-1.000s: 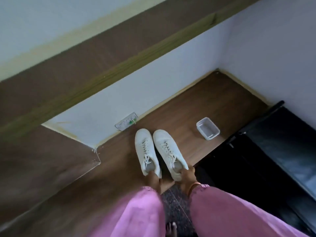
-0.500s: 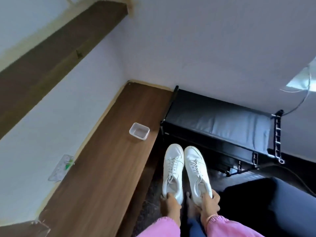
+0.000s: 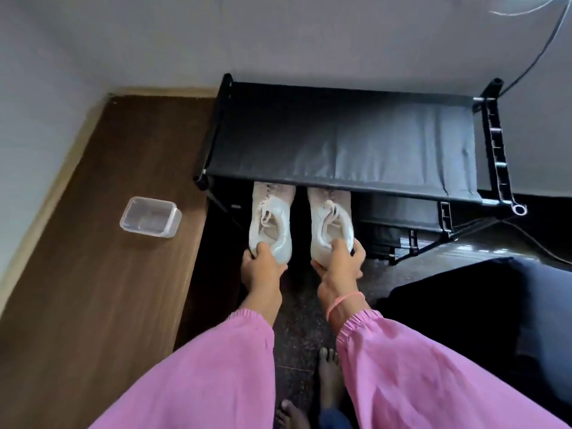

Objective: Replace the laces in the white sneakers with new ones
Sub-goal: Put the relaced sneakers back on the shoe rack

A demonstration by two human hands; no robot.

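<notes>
Bare feet (image 3: 329,377) on dark floor, pink sleeves (image 3: 216,366) nearest. Left hand (image 3: 260,267) grips heel of left sneaker (image 3: 270,224); right hand (image 3: 340,267) grips heel of right sneaker (image 3: 331,224). Toes go under black rack shelf (image 3: 340,144), probably resting on a lower tier. Clear plastic container (image 3: 150,216) on wooden ledge (image 3: 108,274), left.

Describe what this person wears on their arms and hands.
Both arms wear loose pink fabric sleeves with gathered elastic cuffs at the wrists: the left sleeve and the right sleeve. The left hand is bare, with no glove or ring visible. The right hand is bare too, with a thin pink-orange band round its wrist.
</notes>
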